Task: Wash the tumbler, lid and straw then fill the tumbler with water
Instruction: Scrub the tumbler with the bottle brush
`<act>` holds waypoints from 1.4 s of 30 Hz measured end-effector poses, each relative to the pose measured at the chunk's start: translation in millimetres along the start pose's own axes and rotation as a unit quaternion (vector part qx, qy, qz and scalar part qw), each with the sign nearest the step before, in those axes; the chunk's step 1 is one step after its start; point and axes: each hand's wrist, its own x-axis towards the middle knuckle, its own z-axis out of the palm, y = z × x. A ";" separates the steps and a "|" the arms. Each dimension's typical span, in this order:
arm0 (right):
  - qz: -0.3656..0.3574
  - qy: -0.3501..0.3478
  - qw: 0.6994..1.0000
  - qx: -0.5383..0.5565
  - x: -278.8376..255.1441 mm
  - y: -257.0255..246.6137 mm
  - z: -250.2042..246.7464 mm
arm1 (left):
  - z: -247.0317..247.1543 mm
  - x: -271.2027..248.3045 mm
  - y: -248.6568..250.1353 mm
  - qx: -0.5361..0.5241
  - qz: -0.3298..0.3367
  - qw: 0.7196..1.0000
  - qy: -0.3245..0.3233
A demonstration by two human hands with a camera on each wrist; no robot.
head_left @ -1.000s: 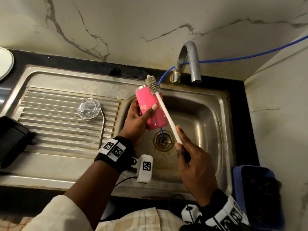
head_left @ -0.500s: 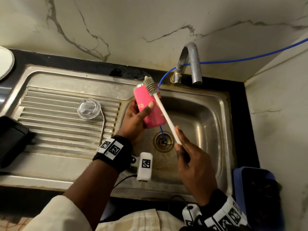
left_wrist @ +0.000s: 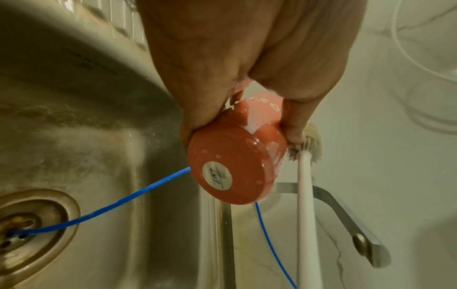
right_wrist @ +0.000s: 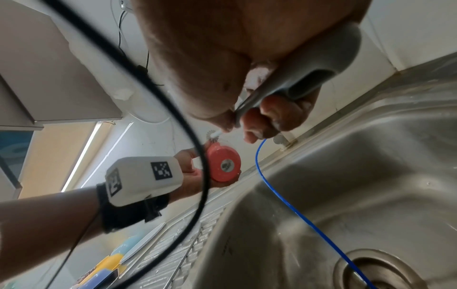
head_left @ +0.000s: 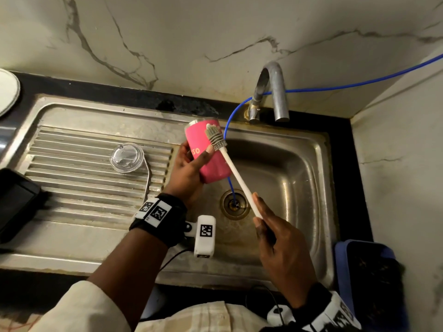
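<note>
My left hand (head_left: 189,168) grips the pink tumbler (head_left: 206,149) above the sink basin, tilted with its mouth toward the wall; its wet base (left_wrist: 230,172) faces the left wrist camera. My right hand (head_left: 275,236) holds the grey handle (right_wrist: 309,78) of a white bottle brush (head_left: 236,173). The brush's grey bristle head (head_left: 215,137) lies against the tumbler's outer side near the rim. The clear lid (head_left: 127,157) lies on the ribbed drainboard, with the metal straw (head_left: 146,180) beside it.
The steel sink (head_left: 299,168) has a drain (head_left: 233,204) with a thin blue tube (head_left: 230,123) running into it. The tap (head_left: 273,92) stands at the back, not running. A blue tub (head_left: 369,279) sits right, a black object (head_left: 14,202) left.
The tumbler has tilted and shifted slightly left. The brush head has slid from beyond the rim down onto the tumbler's outer side.
</note>
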 end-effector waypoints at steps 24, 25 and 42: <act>0.014 0.020 1.000 -0.001 10.7 -2.2 -5.2 | 11.9 -1.7 6.8 0.004 -0.015 0.999 -0.029; 0.006 0.014 1.000 -0.004 7.1 -2.3 -5.8 | 9.5 0.6 9.5 -0.009 -0.011 1.000 -0.022; -0.005 0.000 1.000 0.004 4.4 -13.4 -2.0 | 6.0 3.4 16.3 0.023 0.003 1.000 -0.016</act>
